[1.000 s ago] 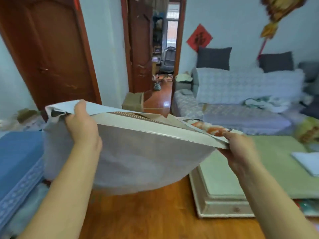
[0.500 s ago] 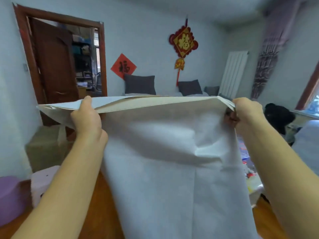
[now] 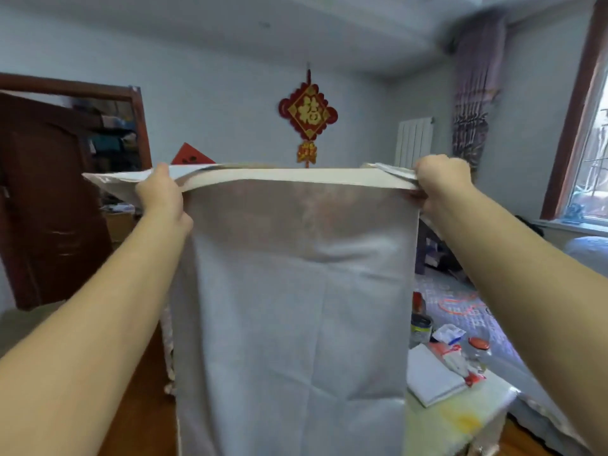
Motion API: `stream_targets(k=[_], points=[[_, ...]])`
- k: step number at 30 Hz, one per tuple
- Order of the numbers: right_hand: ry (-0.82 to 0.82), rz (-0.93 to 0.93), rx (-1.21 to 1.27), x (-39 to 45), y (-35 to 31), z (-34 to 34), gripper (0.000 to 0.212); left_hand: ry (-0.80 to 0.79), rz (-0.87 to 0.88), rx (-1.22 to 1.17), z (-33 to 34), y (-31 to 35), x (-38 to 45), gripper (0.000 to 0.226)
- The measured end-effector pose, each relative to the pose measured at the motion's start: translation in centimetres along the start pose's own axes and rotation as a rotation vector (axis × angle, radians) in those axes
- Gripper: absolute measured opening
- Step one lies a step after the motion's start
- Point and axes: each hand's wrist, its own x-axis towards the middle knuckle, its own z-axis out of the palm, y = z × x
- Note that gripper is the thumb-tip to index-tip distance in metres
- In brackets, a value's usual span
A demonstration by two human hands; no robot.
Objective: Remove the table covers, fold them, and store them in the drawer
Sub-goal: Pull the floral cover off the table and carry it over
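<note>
Since a second ago, cover [image 3: 289, 307] raised from slack to hanging flat, top edge level. Left hand [image 3: 161, 195] pinches it at 9 o'clock, right hand [image 3: 441, 182] at 3. Mid-fold, I judge; next: bring corners together, edges aligned.

Matt whitish cloth table cover [image 3: 289, 307], faintly creased; glossy wooden door [image 3: 49, 209].
</note>
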Motion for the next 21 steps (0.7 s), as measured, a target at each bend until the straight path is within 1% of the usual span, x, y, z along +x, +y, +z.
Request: stream_targets(k=[1,2,3,4,5,7,10,12,14,15,17,19,21], points=[[-0.044,0.036,0.121,1.9,0.1,0.0,0.012,-0.004,0.033,-0.03,0.9,0.4,-0.1,0.031],[-0.101,-0.017,0.165,3.0,-0.1,-0.2,0.01,0.001,0.071,-0.056,2.0,0.6,-0.2,0.029],[-0.063,-0.076,0.141,4.7,0.5,-0.8,0.008,0.023,0.108,-0.059,2.8,0.3,-0.8,0.026],[-0.011,-0.035,0.105,5.8,1.3,-1.2,0.007,0.063,0.132,-0.037,3.1,-0.4,-1.3,0.024],[-0.047,0.008,0.025,7.3,2.3,-1.6,0.007,0.095,0.138,-0.007,3.2,-1.3,-1.8,0.023],[-0.074,-0.029,-0.192,10.1,4.4,-2.3,0.007,0.156,0.112,0.012,2.8,-3.1,-2.7,0.029],[-0.026,-0.241,-0.534,14.1,6.9,-3.7,0.022,0.242,0.06,0.018,1.5,-5.3,-3.1,0.037],[-0.042,-0.382,-0.626,16.2,8.3,-4.4,0.017,0.269,0.044,0.056,0.5,-6.2,-2.6,0.042],[-0.002,-0.536,-0.714,17.7,9.6,-4.4,0.01,0.279,0.022,0.125,0.3,-7.3,-2.1,0.044],[0.021,-0.614,-0.751,18.5,10.2,-4.1,0.011,0.287,0.017,0.152,0.7,-7.9,-1.9,0.044],[-0.003,-0.723,-0.756,19.6,10.8,-3.1,0.013,0.312,0.016,0.165,1.7,-9.0,-0.7,0.04],[0.051,-0.941,-0.79,21.3,10.3,-1.7,0.013,0.349,0.028,0.184,3.5,-8.8,1.0,0.037],[0.057,-1.131,-0.87,23.7,9.0,-0.2,0.011,0.387,0.067,0.285,5.6,-7.7,3.4,0.035]])
